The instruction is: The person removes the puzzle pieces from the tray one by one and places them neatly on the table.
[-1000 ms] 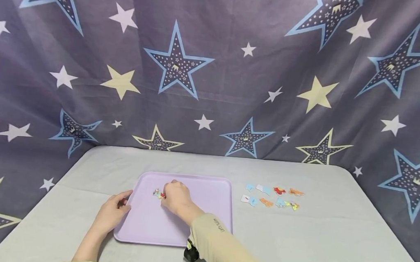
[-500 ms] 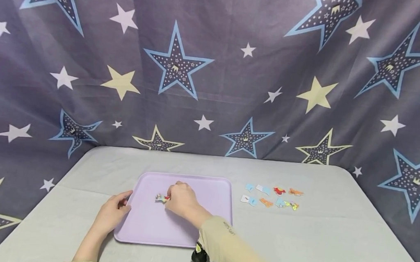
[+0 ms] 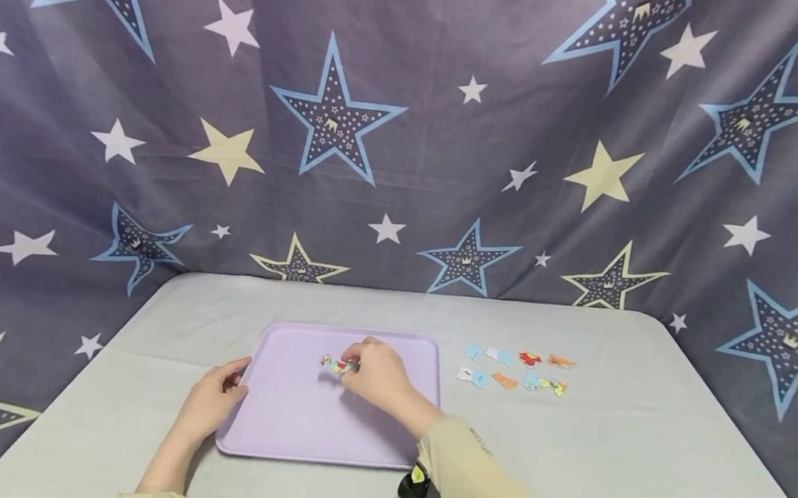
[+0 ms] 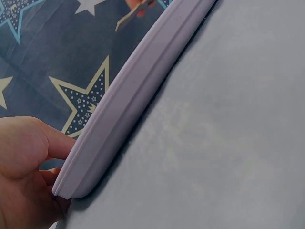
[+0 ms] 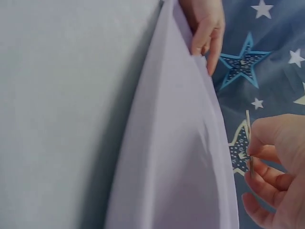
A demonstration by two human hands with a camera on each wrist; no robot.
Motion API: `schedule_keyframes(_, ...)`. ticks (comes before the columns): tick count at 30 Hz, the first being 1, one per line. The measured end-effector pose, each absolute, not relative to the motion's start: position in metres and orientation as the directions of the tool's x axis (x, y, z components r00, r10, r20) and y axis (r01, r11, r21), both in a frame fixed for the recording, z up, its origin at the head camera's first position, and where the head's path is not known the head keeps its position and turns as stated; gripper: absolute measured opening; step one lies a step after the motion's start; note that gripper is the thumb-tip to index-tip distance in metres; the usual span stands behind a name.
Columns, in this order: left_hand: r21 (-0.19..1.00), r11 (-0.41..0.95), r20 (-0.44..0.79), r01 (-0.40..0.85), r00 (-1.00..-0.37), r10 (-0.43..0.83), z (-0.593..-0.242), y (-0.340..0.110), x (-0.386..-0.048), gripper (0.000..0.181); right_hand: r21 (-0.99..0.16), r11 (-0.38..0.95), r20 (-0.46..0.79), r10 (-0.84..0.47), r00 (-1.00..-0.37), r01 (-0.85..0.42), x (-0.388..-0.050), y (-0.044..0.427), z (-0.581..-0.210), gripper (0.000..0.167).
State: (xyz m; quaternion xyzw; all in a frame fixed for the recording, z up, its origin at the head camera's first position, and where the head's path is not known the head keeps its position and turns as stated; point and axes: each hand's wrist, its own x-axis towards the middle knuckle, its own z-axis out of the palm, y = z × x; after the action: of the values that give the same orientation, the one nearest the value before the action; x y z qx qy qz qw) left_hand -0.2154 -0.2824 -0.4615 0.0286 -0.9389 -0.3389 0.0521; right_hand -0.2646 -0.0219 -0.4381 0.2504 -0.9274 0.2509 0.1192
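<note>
My right hand (image 3: 382,377) pinches a small flat multicoloured puzzle-like piece (image 3: 335,364) between thumb and fingers, held over the lilac tray (image 3: 300,429). In the right wrist view that same thin piece (image 5: 248,126) shows edge-on at the fingertips. Its picture is too small to make out. My left hand (image 3: 210,398) grips the tray's left edge. The left wrist view has the hand (image 4: 28,162) at one end of the tray wall (image 4: 124,105), thumb against the rim and the other fingers partly hidden.
Right of the tray, several small cut-out pieces lie in two rows, among them a red one (image 3: 529,359), an orange one (image 3: 504,382) and a blue-yellow one (image 3: 557,388). A pale cloth covers the table (image 3: 601,452). Behind it hangs a star-patterned curtain (image 3: 420,165).
My right hand has moved right across the tray, bringing the multicoloured piece with it and lifting it off the surface. The left hand has stayed at the tray's edge.
</note>
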Motion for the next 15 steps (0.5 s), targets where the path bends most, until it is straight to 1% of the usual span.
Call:
schedule_keyframes(4,0.638,0.770,0.073,-0.020,-0.994,-0.086,-0.462,-0.282,-0.216,0.047,-0.471,0.722,0.337,-0.383,-0.860,-0.506,-0.262,-0.007,-0.437,0.022)
schedule_keyframes(7,0.639,0.769,0.075,-0.022,-0.993,-0.090,-0.463,-0.283,-0.216,0.047,-0.499,0.714,0.326,-0.370,-0.870,-0.490,-0.260,0.003,-0.437,0.022)
schedule_keyframes(15,0.634,0.773,0.088,-0.022,-0.991,-0.100,-0.465,-0.284,-0.217,0.046,-0.528,0.704,0.327,-0.347,-0.879,-0.474,-0.254,0.032,-0.433,0.023)
